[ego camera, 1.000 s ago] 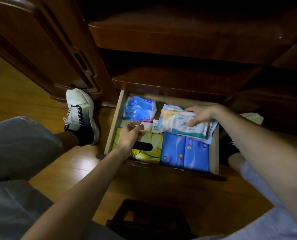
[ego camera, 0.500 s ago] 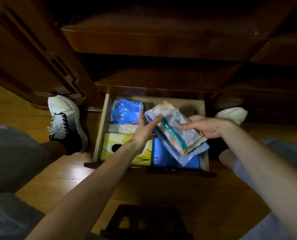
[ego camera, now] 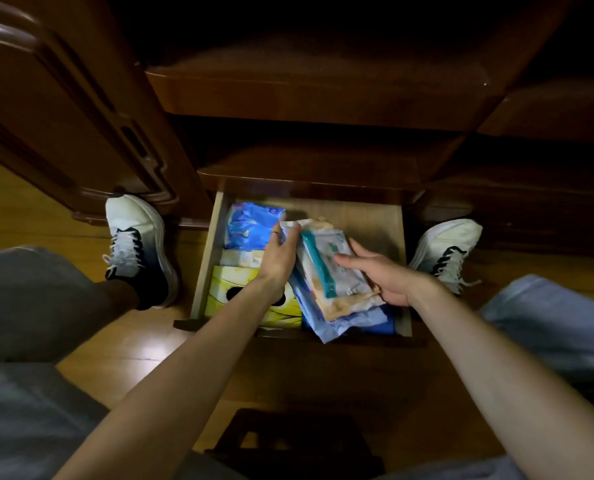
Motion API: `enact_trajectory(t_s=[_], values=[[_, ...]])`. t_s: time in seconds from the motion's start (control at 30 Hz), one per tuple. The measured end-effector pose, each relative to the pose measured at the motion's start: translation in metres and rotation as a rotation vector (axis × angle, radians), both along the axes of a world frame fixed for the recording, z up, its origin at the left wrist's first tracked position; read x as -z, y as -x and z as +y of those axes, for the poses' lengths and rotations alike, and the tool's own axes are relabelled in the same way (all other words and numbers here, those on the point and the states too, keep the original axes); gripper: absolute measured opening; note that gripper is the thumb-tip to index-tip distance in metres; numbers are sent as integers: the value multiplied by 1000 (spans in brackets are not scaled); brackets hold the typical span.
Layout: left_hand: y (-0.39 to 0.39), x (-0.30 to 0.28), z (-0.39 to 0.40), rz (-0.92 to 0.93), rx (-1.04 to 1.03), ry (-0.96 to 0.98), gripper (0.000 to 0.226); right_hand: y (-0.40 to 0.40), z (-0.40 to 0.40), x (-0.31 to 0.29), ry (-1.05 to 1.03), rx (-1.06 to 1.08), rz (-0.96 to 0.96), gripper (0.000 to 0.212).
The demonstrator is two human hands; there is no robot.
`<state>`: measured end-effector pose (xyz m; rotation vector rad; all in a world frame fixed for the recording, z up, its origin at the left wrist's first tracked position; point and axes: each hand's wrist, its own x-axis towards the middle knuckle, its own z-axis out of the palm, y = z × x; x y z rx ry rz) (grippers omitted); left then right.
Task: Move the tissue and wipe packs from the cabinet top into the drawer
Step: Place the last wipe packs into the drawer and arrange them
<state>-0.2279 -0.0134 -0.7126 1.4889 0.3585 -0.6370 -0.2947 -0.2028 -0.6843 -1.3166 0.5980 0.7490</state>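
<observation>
The bottom drawer [ego camera: 375,216] of a dark wooden cabinet stands pulled out below me. Over its middle I hold a stack of flat wipe packs [ego camera: 333,271], white and tan with a teal strip, tilted on edge. My left hand [ego camera: 280,256] grips the stack's upper left edge. My right hand [ego camera: 382,275] supports it from the right, fingers spread over the top pack. In the drawer lie a blue tissue pack [ego camera: 250,225] at the back left, a yellow tissue box [ego camera: 226,292] at the front left, and a blue pack [ego camera: 382,322] under the stack.
My two white and black shoes [ego camera: 134,244] [ego camera: 446,249] rest on the wooden floor either side of the drawer. A cabinet door [ego camera: 63,109] hangs open at the left. A dark stool [ego camera: 288,445] sits under me. The drawer's back right floor is bare.
The wipe packs lay flat in the drawer under my right hand; both hands have lifted them and tilted them upright. My left hand moved from the yellow box to the stack.
</observation>
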Motion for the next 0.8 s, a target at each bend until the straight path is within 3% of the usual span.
enact_trajectory(t_s=[0.13, 0.2, 0.3, 0.4, 0.43, 0.5, 0.53, 0.63, 0.8], values=[[4, -2, -14, -15, -88, -9, 36, 9, 6, -3, -22, 70, -59, 42], [7, -3, -25, -74, -121, -162, 21, 16, 9, 0, -15, 121, -30, 46], [13, -4, -39, -89, -49, -377, 32, 29, 13, 4, 81, 157, -22, 39], [10, -4, -47, -76, -16, -282, 28, 29, 7, 7, 165, 225, -103, 29], [9, -7, -47, -54, -10, -194, 36, 25, 4, 8, 152, 275, -106, 30], [11, -7, -44, 39, 52, -63, 88, 14, -1, 9, 149, 366, -103, 36], [13, -6, -42, 84, 118, -25, 96, 9, -3, 12, 167, 378, -116, 39], [10, 0, -42, 198, 235, 33, 65, -7, -4, 20, 171, 331, -130, 46], [-18, 14, -55, 256, 127, 15, 34, -20, -21, 24, 278, 388, -178, 60]])
